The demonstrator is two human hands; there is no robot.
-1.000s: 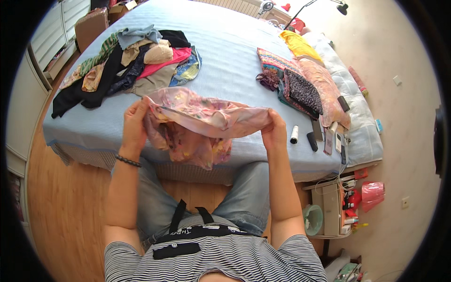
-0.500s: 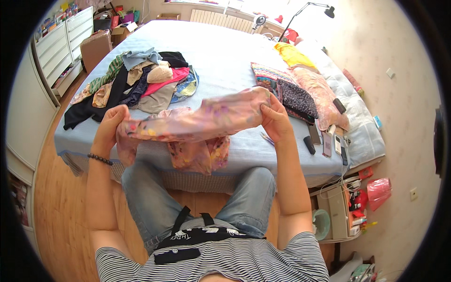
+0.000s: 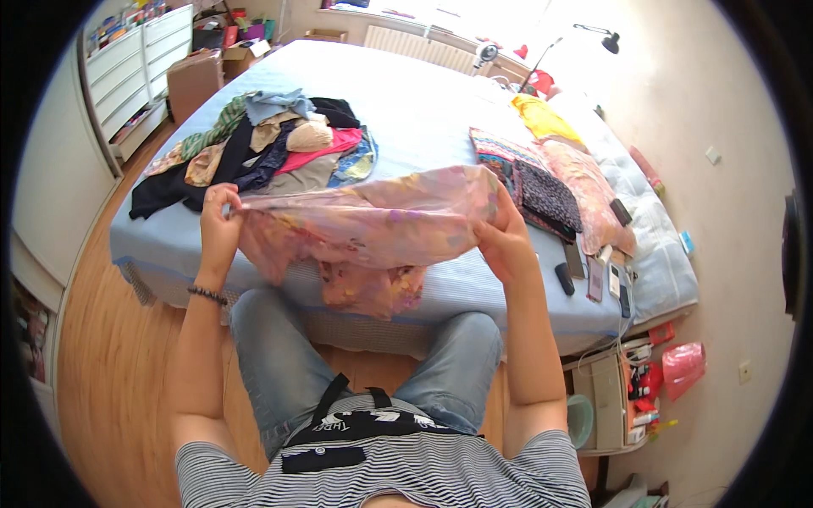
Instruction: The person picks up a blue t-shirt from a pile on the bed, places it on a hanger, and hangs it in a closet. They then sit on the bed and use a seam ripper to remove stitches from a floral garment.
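A thin pink floral garment point(image 3: 373, 216) is stretched sideways between my two hands, over the near edge of the bed. My left hand point(image 3: 222, 210) pinches its left end; my right hand point(image 3: 506, 233) grips its right end, thumb on the near side. Part of the pink cloth hangs down below the middle, against the bed's front side. The garment's exact kind cannot be told. Beyond my left hand lies a heap of mixed clothes point(image 3: 318, 157). Past my right hand sit folded patterned clothes point(image 3: 542, 193).
The bed point(image 3: 406, 93) has a light blue cover. At its right are a pink pillow point(image 3: 580, 182), yellow cloth point(image 3: 542, 118), phones point(image 3: 594, 279) and a dark case point(image 3: 565, 278). A nightstand point(image 3: 601, 398) stands at the lower right, a white drawer unit point(image 3: 118, 80) at far left.
The garment's upper edge is now pulled straighter and the cloth spreads wider below it. My left hand has shifted slightly right in the view, which has itself moved a little.
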